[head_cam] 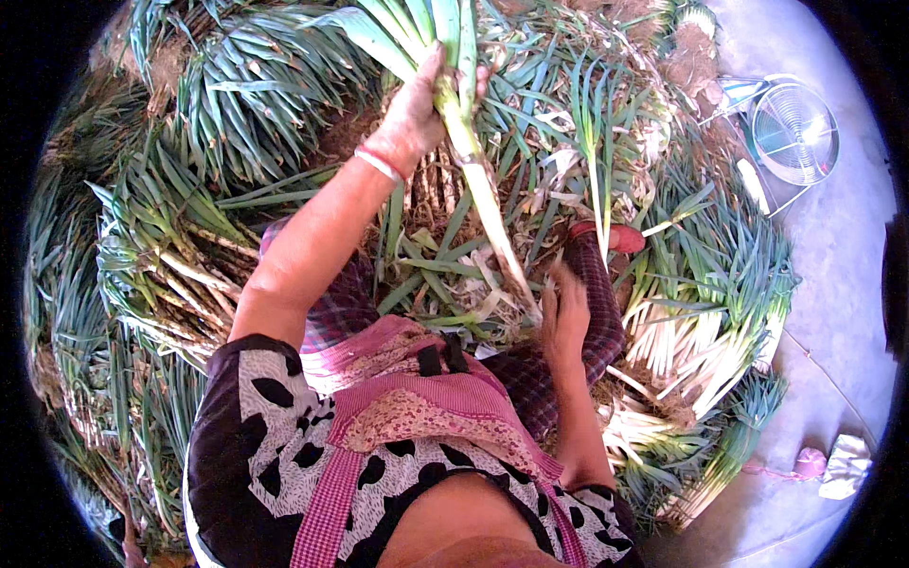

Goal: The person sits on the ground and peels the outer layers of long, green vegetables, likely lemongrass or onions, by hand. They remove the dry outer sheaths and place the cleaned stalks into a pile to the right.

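My left hand (419, 106) grips a large green onion (486, 202) around the base of its leaves. The stalk slants down towards me, pale in the middle and brown with soil near the root. Beside that root end is my right hand (568, 312), blurred, with fingers pointing away from me; whether it touches the stalk I cannot tell. Loose leaves and peeled skins (483, 284) cover the ground between my legs. At my right, cleaned green onions with white stalks (667, 341) lie in a pile. Unpeeled, soil-marked green onions (192, 277) are heaped at my left.
Large bundles of green onions (256, 99) stand at the far left. A wire-caged fan (795, 135) sits on the concrete floor (831, 284) at the right. Nearer on that floor are a ball of pink twine (809, 463) and a silvery packet (845, 466). My red shoe (625, 239) is among the leaves.
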`<state>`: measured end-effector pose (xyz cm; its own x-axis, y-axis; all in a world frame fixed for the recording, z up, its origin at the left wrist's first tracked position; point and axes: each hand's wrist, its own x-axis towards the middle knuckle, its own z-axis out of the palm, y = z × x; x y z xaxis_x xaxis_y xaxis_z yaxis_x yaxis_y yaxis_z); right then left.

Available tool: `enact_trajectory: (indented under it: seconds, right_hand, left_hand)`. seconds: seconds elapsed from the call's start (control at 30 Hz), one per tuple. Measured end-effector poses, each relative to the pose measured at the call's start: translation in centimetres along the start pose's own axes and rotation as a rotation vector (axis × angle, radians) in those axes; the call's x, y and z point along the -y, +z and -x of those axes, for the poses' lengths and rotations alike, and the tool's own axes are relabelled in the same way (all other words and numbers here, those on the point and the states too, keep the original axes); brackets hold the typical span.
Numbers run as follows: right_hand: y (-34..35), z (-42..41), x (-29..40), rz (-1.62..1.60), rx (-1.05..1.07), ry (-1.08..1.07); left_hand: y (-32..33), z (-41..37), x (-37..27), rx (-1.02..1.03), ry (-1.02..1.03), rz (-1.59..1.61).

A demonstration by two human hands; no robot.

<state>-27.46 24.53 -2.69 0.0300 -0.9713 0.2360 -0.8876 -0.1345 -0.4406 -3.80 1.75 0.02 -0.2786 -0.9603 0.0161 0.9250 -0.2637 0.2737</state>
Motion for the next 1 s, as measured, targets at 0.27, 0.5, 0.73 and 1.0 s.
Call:
enact_trajectory:
  seconds: [0.27,0.5,0.73,1.0]
  right_hand:
    - [8.0,-15.8,8.2,-0.632,-0.134,-0.028]
    - [14.4,-14.8,-0.6,-0.369,0.123,0.259]
    - [6.2,-14.6,6.0,-0.803,0.024,-0.158]
    - [4.4,-16.5,13.3,-1.362,-0.072,-0.034]
  left_hand:
    - [2.0,2.8,-0.5,0.034,0.172,-0.212]
    - [4.7,4.2,-6.2,0.378,0.286,-0.351]
    - [4.7,4.1,-4.1,0.132,0.097,-0.387]
    - [3.3,3.1,-0.8,-0.033,0.162,-0.505]
